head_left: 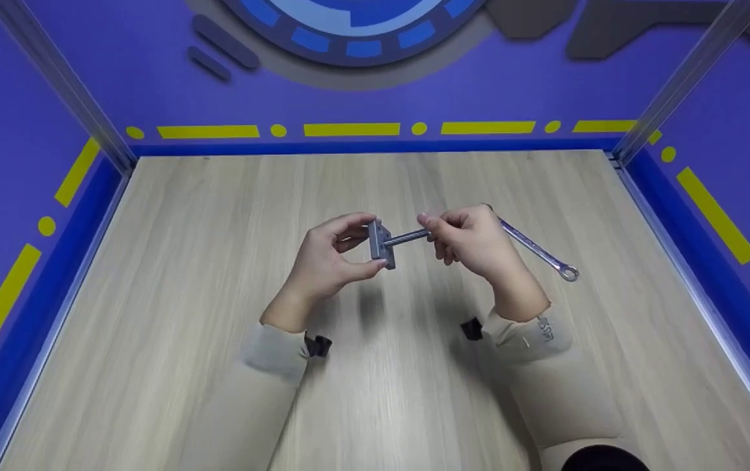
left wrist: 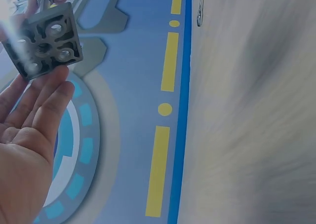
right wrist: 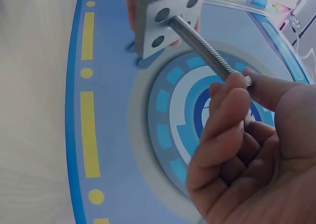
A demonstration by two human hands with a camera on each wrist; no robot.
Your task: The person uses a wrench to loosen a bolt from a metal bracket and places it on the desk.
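Note:
My left hand holds a square grey metal plate by its edges, thumb below and fingers above. A threaded bolt stands out from the middle of the plate's face. Its other end is pinched between the thumb and fingers of my right hand, whose fingertips hide that end. In the right wrist view the thread of the bolt shows clearly, and the plate has round corner holes. The left wrist view shows the plate's ribbed back with a hole at its centre.
A combination wrench lies on the wooden table just beyond my right hand, its near part hidden behind that hand. Blue panels with yellow marks wall the table at the back and both sides.

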